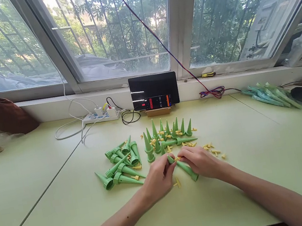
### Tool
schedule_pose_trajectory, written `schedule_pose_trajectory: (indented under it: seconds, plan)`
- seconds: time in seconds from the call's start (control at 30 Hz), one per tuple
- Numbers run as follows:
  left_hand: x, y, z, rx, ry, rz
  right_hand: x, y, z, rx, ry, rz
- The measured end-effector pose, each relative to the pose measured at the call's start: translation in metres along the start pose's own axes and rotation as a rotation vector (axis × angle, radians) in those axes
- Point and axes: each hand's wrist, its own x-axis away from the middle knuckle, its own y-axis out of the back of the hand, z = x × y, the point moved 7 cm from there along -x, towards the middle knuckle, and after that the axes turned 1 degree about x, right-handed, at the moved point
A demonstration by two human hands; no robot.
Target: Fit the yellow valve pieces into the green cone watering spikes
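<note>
My left hand point(161, 175) is closed round a green plastic cone-shaped spike point(170, 159), whose tip shows past the fingers. Pinched in my right hand point(200, 158) is a small yellow T-shaped valve point(177, 159), touching the spike's side. Beneath the right fingers lies another green spike point(188, 170) on the table. A loose yellow valve point(177, 182) rests just in front of my hands. Beyond them stand several upright green spikes point(154, 129) with yellow valves among them. To the left is a heap of green spikes point(121, 162) lying on their sides.
More loose yellow valves point(216, 152) lie right of my hands. At the back, a phone point(158, 102) leans on a black tablet point(152, 84). A power strip point(101, 116) with cables sits back left. Bagged green and blue pieces point(271, 96) lie at the right.
</note>
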Motion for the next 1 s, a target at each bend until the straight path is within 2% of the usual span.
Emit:
schedule_pose_trajectory:
  seconds: [0.5,0.83,1.0]
  plan:
    - [0.0006,-0.0007,-0.0077,-0.022,-0.059,-0.006,-0.0002,-0.004,0.0002,0.057,-0.006,0.037]
    - [-0.0038,0.0054,-0.0061,-0.029,-0.011,-0.072,-0.0014,0.0016,-0.0015,-0.006,-0.051,-0.008]
    - [-0.0023,0.0024,-0.0038,-0.006,-0.001,-0.047,-0.001,0.0019,-0.0009,0.004,-0.02,-0.023]
